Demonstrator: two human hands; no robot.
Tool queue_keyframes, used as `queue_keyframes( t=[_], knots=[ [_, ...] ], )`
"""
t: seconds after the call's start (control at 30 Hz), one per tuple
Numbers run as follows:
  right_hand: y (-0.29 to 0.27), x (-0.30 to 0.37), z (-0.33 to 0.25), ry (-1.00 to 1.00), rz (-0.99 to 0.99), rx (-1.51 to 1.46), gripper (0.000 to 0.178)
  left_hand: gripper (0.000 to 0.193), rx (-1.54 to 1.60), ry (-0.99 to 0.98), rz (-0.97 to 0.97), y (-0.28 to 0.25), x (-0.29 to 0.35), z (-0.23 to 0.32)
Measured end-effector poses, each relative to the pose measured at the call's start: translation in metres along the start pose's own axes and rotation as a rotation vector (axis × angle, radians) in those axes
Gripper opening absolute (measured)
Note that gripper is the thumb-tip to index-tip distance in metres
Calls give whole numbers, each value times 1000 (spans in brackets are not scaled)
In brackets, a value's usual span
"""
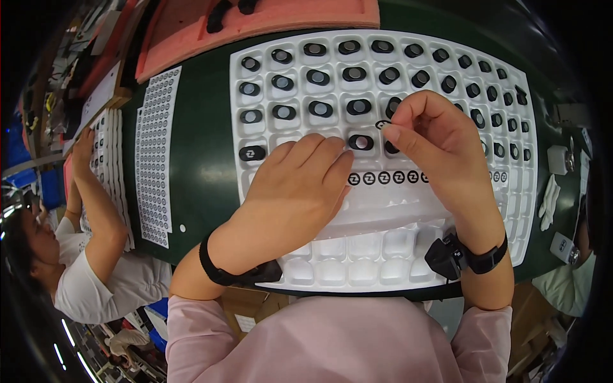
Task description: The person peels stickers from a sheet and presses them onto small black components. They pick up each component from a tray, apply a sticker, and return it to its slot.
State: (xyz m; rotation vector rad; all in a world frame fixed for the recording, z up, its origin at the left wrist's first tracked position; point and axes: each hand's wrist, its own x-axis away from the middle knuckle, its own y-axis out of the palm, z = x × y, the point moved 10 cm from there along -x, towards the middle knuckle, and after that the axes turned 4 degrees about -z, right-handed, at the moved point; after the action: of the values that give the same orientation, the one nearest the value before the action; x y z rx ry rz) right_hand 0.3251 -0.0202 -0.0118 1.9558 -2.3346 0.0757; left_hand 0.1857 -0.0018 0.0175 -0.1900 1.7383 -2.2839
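Note:
A white compartment tray (332, 273) lies before me, with black oval pieces (354, 74) in many of its far pockets. Each has a grey round centre, apart from one at the left, a black piece (252, 153) bearing a round printed mark. A sticker sheet (383, 203) with one row of round black-and-white stickers rests across the tray. My left hand (294, 175) is closed over its left end, fingertips partly hidden, beside an oval piece (362, 142). Thumb and forefinger of my right hand (431, 143) pinch a small round sticker (382, 125) above the tray.
Full sticker sheets (155, 159) lie on the green table (201, 153) to the left. Pink foam (287, 29) borders the far side. A co-worker (96, 255) reaches over stacked white trays (118, 172) at far left. A white cloth-like item (549, 203) lies at the right.

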Motion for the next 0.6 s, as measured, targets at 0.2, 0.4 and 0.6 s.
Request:
queue_keyframes(
  t=[0.2,0.4,0.6],
  knots=[
    [0,-1,-12,57,-52,398,6,50,-93,50,25,14,3,0],
    [15,-14,-4,14,-120,681,8,49,-128,56,40,18,7,-4],
    [22,-18,1,-53,-141,776,8,44,-163,59,83,20,8,-4]
  ],
)
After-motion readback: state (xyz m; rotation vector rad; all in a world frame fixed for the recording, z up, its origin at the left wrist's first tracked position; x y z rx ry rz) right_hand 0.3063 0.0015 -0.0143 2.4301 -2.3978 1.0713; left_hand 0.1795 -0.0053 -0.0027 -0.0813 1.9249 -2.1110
